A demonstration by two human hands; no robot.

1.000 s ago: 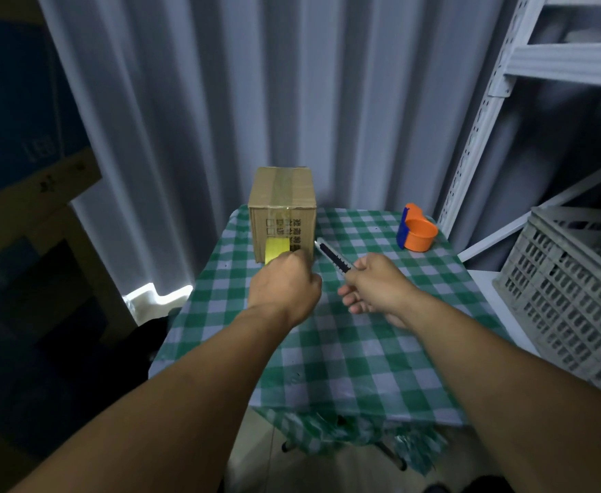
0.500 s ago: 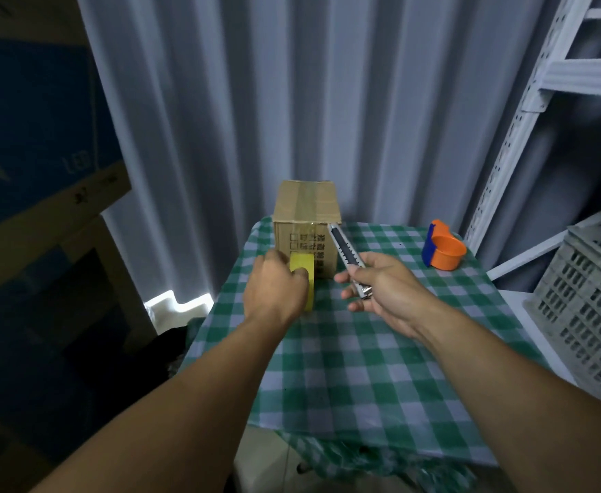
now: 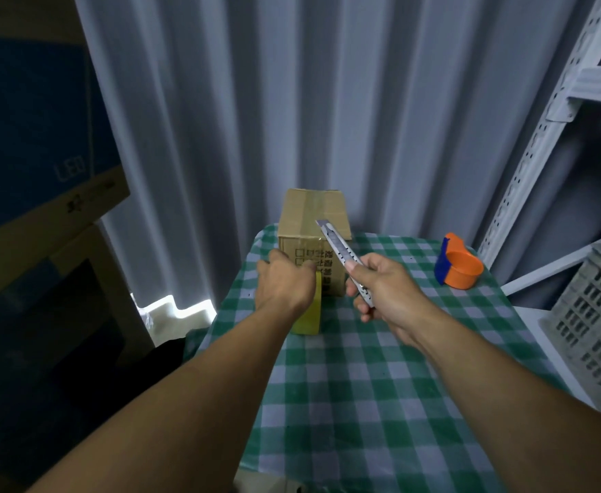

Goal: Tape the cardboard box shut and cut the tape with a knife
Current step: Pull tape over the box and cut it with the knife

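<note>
A small cardboard box [image 3: 309, 215] stands at the far edge of the table, its top flaps closed under a strip of clear tape. My left hand [image 3: 281, 282] grips a yellow tape roll [image 3: 309, 316] that stands on edge just in front of the box. My right hand [image 3: 381, 286] holds a silver utility knife [image 3: 338, 247]. Its blade is pushed out and points up and to the left, across the box's front top edge. Whether tape runs from the roll to the box is hidden by my left hand.
The table wears a green-and-white checked cloth [image 3: 381, 403]. An orange and blue cup [image 3: 459, 266] sits at the far right. A white crate [image 3: 594, 325] and a metal shelf upright [image 3: 541, 137] stand to the right; grey curtains hang behind and large boxes [image 3: 25, 154] stand on the left.
My right hand has raised the knife so its blade now lies over the box's front top edge. My left hand stays on the tape roll. The camera has shifted left.
</note>
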